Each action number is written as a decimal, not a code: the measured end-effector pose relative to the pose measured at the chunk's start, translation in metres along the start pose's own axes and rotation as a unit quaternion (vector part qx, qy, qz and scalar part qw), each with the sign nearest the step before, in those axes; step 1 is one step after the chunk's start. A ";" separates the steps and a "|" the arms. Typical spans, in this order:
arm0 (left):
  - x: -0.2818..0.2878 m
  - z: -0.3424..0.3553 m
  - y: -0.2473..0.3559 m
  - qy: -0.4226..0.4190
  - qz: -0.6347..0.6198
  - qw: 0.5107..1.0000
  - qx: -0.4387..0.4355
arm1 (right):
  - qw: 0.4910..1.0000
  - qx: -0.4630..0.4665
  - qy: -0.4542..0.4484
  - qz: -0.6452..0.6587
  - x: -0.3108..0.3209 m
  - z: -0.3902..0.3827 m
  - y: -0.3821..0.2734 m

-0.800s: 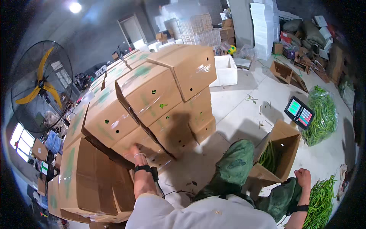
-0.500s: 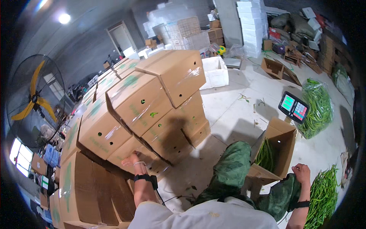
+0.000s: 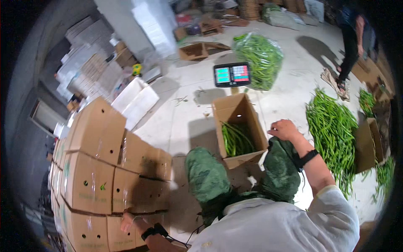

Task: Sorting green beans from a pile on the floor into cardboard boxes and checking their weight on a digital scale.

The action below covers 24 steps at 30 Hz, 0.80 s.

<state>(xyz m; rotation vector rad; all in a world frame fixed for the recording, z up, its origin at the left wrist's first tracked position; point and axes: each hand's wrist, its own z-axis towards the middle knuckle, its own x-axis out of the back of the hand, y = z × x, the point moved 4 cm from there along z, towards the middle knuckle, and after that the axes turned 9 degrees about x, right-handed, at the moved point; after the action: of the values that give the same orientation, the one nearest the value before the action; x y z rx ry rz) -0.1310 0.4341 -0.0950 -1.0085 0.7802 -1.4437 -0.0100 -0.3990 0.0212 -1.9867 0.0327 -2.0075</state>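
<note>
My left hand (image 3: pixel 127 222), low at the left, touches the side of a stacked brown carton (image 3: pixel 88 189), its fingers extended. My right hand (image 3: pixel 281 128) is loosely closed above my bent right knee (image 3: pixel 279 172), with nothing visible in it, beside an open cardboard box (image 3: pixel 228 103) partly filled with long green peppers (image 3: pixel 233 138). A digital scale display (image 3: pixel 232 74) stands just behind that box. A large loose heap of green peppers (image 3: pixel 329 138) lies to the right, and a clear bag of them (image 3: pixel 260 56) sits farther back.
A white foam bin (image 3: pixel 136 101) stands behind the carton stack. Another open carton (image 3: pixel 365 147) sits right of the heap. A person in dark trousers (image 3: pixel 348 54) stands at the upper right. An empty carton (image 3: pixel 193 51), foam boxes (image 3: pixel 151 29) and sacks (image 3: pixel 277 19) are farther back.
My view has swung right, bringing the standing person and more of the pepper heap into sight. My left hand stays at the cartons; my right hand is still by the knee.
</note>
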 end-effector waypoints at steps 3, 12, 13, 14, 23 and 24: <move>0.057 0.057 0.049 0.031 -0.170 0.985 0.029 | 0.999 -0.049 -0.001 -0.011 0.010 -0.024 0.013; 0.149 0.084 0.074 0.025 -0.593 0.803 0.056 | 0.994 -0.106 -0.032 -0.005 0.010 -0.048 0.030; 0.174 0.085 0.077 0.025 -0.630 0.775 0.045 | 0.994 -0.108 -0.023 0.001 0.003 -0.055 0.039; 0.193 0.090 0.076 0.019 -0.668 0.743 0.037 | 0.991 -0.125 -0.038 0.005 0.009 -0.054 0.033; 0.435 0.144 0.061 -0.125 -0.913 0.388 -0.022 | 0.994 -0.111 0.002 -0.003 0.007 -0.055 0.034; 0.449 0.145 0.057 -0.146 -0.928 0.343 -0.020 | 0.992 -0.127 0.002 0.006 0.010 -0.061 0.035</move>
<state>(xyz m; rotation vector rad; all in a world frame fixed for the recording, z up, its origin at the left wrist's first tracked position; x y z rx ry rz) 0.0340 -0.0048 -0.0200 -2.2626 -1.4431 -2.7259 -0.0624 -0.4472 0.0210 -2.1267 0.3159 -2.0882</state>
